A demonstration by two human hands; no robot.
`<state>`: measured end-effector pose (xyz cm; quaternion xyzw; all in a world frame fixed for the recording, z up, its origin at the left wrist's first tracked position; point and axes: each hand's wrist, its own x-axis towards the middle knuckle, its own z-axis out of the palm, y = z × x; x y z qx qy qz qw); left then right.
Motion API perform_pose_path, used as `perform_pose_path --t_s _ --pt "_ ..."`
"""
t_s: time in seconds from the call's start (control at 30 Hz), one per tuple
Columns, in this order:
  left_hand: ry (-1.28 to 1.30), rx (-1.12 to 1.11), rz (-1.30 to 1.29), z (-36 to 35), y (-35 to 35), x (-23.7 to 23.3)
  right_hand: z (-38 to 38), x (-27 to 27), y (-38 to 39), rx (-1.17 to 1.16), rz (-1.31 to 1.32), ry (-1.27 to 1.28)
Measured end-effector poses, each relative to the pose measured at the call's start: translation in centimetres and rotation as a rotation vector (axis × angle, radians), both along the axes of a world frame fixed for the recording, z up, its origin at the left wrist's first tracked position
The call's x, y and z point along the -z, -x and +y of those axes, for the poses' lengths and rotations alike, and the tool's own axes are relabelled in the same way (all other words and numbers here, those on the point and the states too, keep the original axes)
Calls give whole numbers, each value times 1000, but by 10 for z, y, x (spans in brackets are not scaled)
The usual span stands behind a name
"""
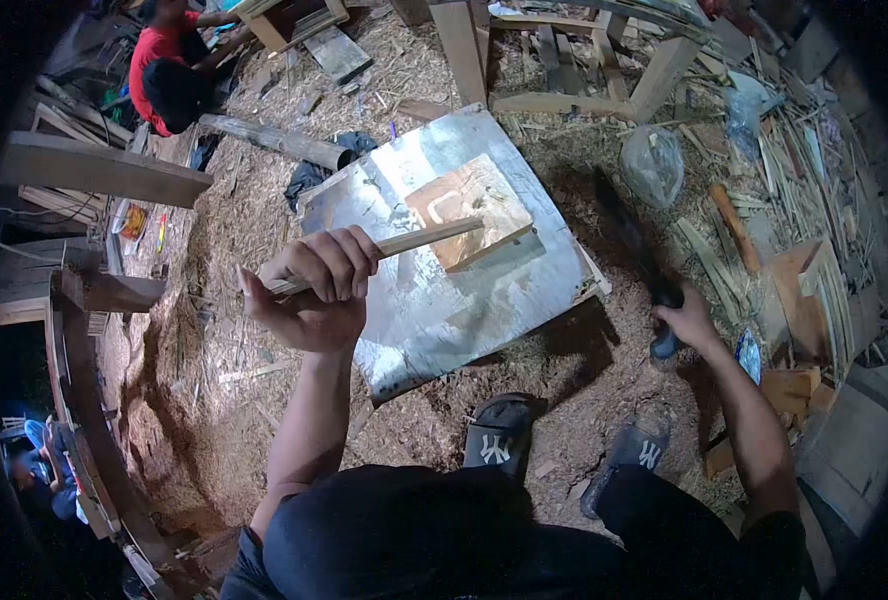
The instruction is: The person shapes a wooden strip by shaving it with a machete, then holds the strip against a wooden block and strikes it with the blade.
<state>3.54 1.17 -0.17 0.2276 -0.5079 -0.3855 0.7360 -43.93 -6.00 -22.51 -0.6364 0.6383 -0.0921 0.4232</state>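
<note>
— Fingers (339,262) of our left hand (309,300) are wrapped tight round a stick (434,238). We hold it near one end, raised, and its far tip reaches over the block (479,200).

— And our right hand (689,318)?

— Its fingers are closed on the handle of a dark blade (629,235). The blade lies low, out to the right, just off the edge of the sheet (434,320). It is well apart from the stick.

— Where does the block sit?

— Flat on the sheet, which lies tilted on the shaving-strewn floor (254,230).

— What worries us?

— Our left fingers are close to the stick's working length. If the blade glanced off thin wood, it could run down toward them. The sheet looks slick and rests on loose shavings, so we judge that the block could skid or the sheet rock under a blow.

— Our feet?

— Only open sandals (499,440), just below the sheet's near edge. A blade that slipped or dropped could reach our toes.
</note>
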Motion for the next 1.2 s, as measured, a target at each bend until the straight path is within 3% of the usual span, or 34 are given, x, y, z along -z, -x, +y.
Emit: perform_pose_path --t_s 0.03,0.07,0.1,0.17,0.2,0.3,0.37,0.43,0.57,0.63,0.7,0.83,0.9,1.07,1.13,1.2 --pt "-5 3 1 -4 3 -3 1 -7 -3 106 -90 -151" --pt "18 31 17 -8 6 -7 8 -63 -36 332 -391 -359" --pt "43 59 32 -11 9 -8 9 -57 -36 334 -390 -361" --pt "-5 143 36 -15 12 -4 11 -42 -37 521 -831 -821" --pt "-53 187 24 -15 16 -3 12 -56 -50 443 -716 -695" --pt "-72 145 70 -12 24 -7 14 -114 -80 562 -786 -671" --pt "-46 119 64 -12 25 -14 15 -139 -85 489 -769 -626" --pt "-33 89 62 -12 21 -18 18 -159 -94 427 -663 -373" --pt "-61 72 126 -16 19 -19 46 -200 -142 498 -822 -166" --pt "-88 17 167 -15 20 -17 63 -219 -149 392 -718 -232" --pt "-98 -8 199 -14 24 -17 80 -236 -159 441 -768 -249" --pt "-77 -5 283 -5 23 -14 102 -231 -161 368 -722 -247" --pt "-80 -26 298 0 25 -14 96 -213 -165 56 -537 2" --pt "-109 -112 188 -3 41 -20 93 -196 -220 95 -688 -21" --pt "-124 -120 224 -1 40 -20 79 -199 -222 0 -484 -25" --pt "-134 -108 310 -2 37 -20 89 -191 -225 35 -536 14"
